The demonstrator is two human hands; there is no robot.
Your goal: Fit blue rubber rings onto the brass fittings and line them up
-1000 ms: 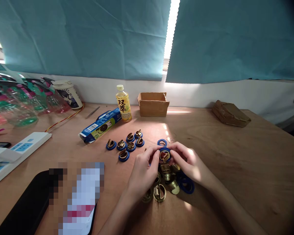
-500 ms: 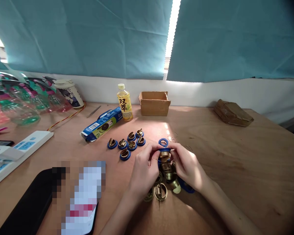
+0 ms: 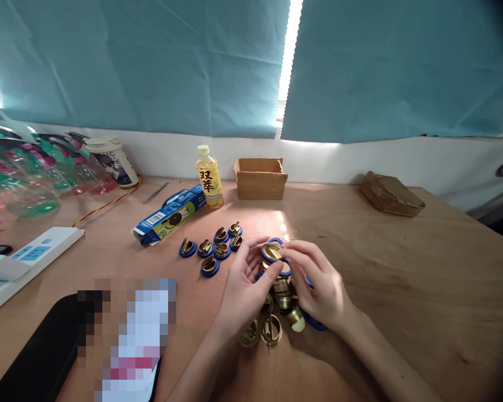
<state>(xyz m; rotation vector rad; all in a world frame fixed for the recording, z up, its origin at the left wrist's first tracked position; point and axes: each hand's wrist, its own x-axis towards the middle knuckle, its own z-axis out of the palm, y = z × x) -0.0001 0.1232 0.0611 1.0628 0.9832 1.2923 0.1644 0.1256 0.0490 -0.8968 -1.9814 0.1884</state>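
Note:
Between both hands a round brass fitting (image 3: 272,252) with a blue ring around its rim is held tilted, its flat brass side towards me. My left hand (image 3: 245,285) is closed round its left and lower edge, thumb in front. The fingertips of my right hand (image 3: 321,282) press on its right edge. Under my hands lies a pile of bare brass fittings (image 3: 271,329), partly hidden, with blue rings (image 3: 316,321) beside it under my right hand. To the left stand several brass fittings with blue rings (image 3: 210,266), bar side up.
Behind are an open cardboard box (image 3: 260,185), a yellow drink bottle (image 3: 209,178) and a blue snack box (image 3: 170,216). A crumpled brown package (image 3: 390,192) lies back right. At left are a power strip (image 3: 37,251), a phone (image 3: 136,340), a black case (image 3: 42,346) and spray bottles (image 3: 33,190).
The fitting in my hands has turned so its flat brass side faces me. My left fingers have opened round behind it, and my right hand has shifted its grip. The view has moved slightly.

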